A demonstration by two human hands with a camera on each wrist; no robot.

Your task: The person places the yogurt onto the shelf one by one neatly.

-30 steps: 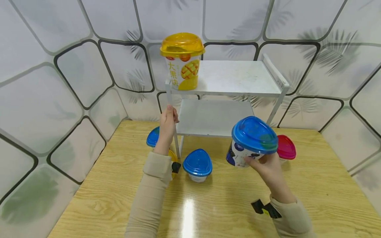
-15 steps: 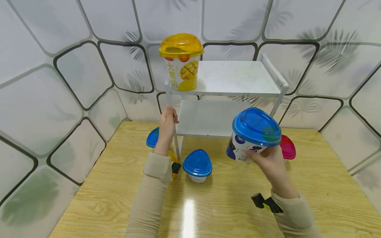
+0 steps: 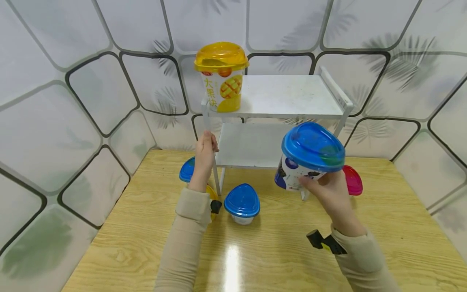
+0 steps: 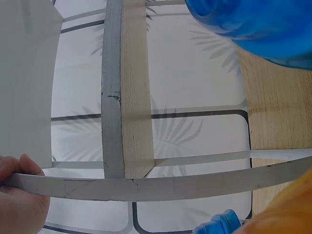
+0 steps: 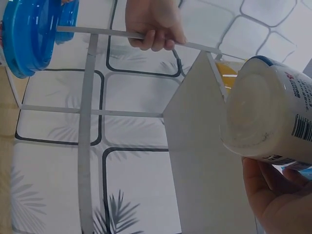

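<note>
My right hand (image 3: 330,198) holds a plastic food cup with a blue lid (image 3: 311,146) and berry pictures, tilted in the air before the rack's right side. Its thumb presses the cup's front; the right wrist view shows the pale cup bottom (image 5: 251,109) above my fingers. A white two-tier rack (image 3: 288,95) stands on the table. With curled fingers my left hand (image 3: 205,158) grips its front left post (image 4: 161,189). On the upper shelf, at the left end, a yellow-lidded mango cup (image 3: 224,81) stands upright.
A blue-lidded cup (image 3: 242,200) stands before the rack on the wooden table (image 3: 277,251). Another blue lid (image 3: 187,168) and a yellow one (image 3: 213,192) show partly behind my left arm. Behind my right hand is a red-lidded cup (image 3: 352,180). Patterned walls enclose the back and sides.
My right hand has raised the blue-lidded cup, which now overlaps the lower shelf's right end in the head view. My left hand stays on the post.
</note>
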